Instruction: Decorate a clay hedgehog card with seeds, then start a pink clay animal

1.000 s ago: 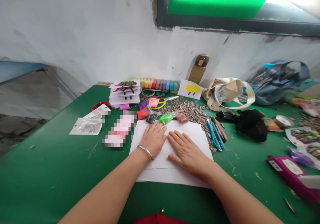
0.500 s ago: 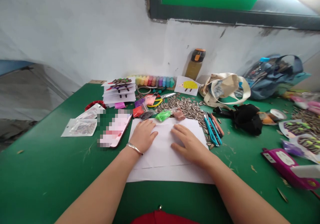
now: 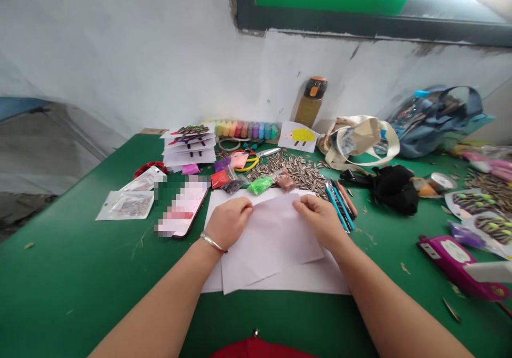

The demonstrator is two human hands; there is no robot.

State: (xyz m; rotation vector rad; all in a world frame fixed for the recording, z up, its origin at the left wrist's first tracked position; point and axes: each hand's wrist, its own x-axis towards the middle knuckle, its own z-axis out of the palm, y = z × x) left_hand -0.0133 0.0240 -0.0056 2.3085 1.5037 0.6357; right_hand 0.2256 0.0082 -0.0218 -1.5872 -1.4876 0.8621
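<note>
Between my hands, a white sheet of paper (image 3: 276, 235) is lifted at its far edge and tilted. My left hand (image 3: 231, 220) pinches its far left corner, and my right hand (image 3: 320, 218) grips the far right corner with thumb and fingers. Under it, more white paper (image 3: 320, 280) lies flat on the green table (image 3: 80, 272). Just past the far edge are small bags of clay: red (image 3: 220, 179), green (image 3: 261, 185) and brown (image 3: 285, 180). To the left of my left hand lies a phone (image 3: 184, 208), partly blurred out.
Sunflower seeds (image 3: 298, 167) are heaped behind the paper, near yellow-handled scissors (image 3: 252, 163). Pens (image 3: 340, 206) lie to the right. A bottle (image 3: 311, 102), a hedgehog card (image 3: 298, 135) and a cream bag (image 3: 360, 142) stand by the wall. A magenta glue gun (image 3: 460, 267) sits far right.
Both hands went from lying flat on the paper to gripping the top sheet's far corners. That sheet has been raised and turned slightly over the paper beneath.
</note>
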